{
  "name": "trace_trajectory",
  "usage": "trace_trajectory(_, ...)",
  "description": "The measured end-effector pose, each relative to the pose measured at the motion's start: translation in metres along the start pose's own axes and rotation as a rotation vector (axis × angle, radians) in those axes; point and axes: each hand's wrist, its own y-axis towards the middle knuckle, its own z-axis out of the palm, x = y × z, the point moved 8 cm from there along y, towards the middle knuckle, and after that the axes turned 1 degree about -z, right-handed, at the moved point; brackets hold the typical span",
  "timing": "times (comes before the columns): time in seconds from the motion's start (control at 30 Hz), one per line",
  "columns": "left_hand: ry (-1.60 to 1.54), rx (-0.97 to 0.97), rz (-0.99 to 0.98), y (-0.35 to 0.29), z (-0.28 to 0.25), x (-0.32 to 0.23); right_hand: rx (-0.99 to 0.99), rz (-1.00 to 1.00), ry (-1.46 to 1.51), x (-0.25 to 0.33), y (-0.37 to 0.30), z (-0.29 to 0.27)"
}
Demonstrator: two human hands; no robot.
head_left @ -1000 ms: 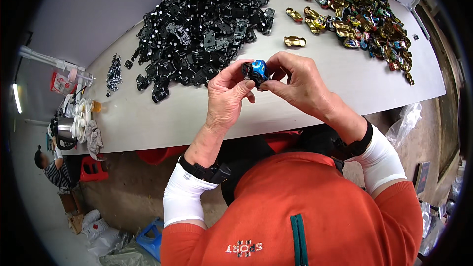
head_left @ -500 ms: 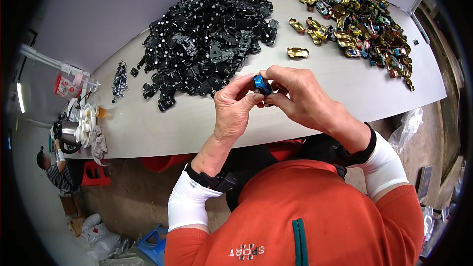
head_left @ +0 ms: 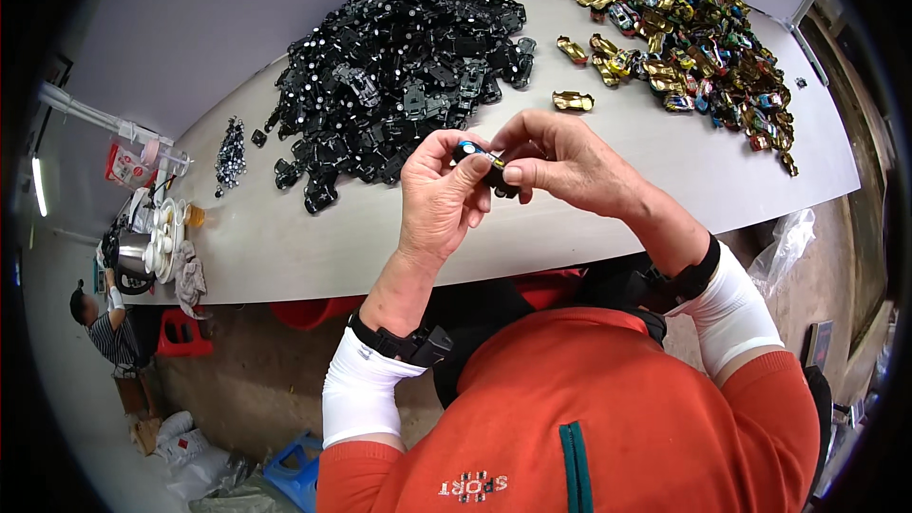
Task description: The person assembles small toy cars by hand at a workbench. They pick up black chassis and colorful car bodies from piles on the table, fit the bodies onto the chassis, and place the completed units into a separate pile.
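Note:
Between both hands, above the table, is a small blue toy car point(head_left: 468, 147) with a black underside; fingers cover much of it. My left hand point(head_left: 439, 199) pinches its blue end, thumb laid across the body. At the other end, the thumb and fingertips of my right hand point(head_left: 579, 169) close on the black part. Beyond my left hand rises a big heap of black toy car bases point(head_left: 380, 85) with pale wheels. To the right of it lies a pile of gold and coloured toy car bodies point(head_left: 703, 57). A single gold car body point(head_left: 573, 101) rests just past my right hand.
A small cluster of shiny little parts point(head_left: 231, 157) lies on the table point(head_left: 313, 256) at left. Near its left end are a white tray with cups point(head_left: 169, 237), a metal kettle point(head_left: 135, 256) and a cloth point(head_left: 190, 280). A person point(head_left: 114, 337) stands beyond a red stool point(head_left: 183, 332).
The toy car has been turned in my fingers, its blue end now pointing up and left. My left hand has shifted slightly left, and my right thumb has moved onto the car's near side.

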Motion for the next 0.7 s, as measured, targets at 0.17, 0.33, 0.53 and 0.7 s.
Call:
trace_trajectory(0.17,0.060,-0.125,0.081,0.004,0.002,0.009,-0.160,-0.123,-0.374,-0.004,-0.009,-0.010)
trace_trajectory(0.33,0.027,-0.018,-0.030,0.006,-0.006,0.023,-0.175,-0.006,-0.397,-0.011,-0.012,-0.019)
trace_trajectory(0.53,-0.240,0.052,-0.151,0.008,-0.030,0.044,-0.109,0.164,-0.254,-0.024,-0.024,-0.041)
trace_trajectory(0.7,-0.315,0.144,-0.169,0.008,-0.027,0.044,-0.072,0.112,-0.116,-0.037,-0.020,-0.034)
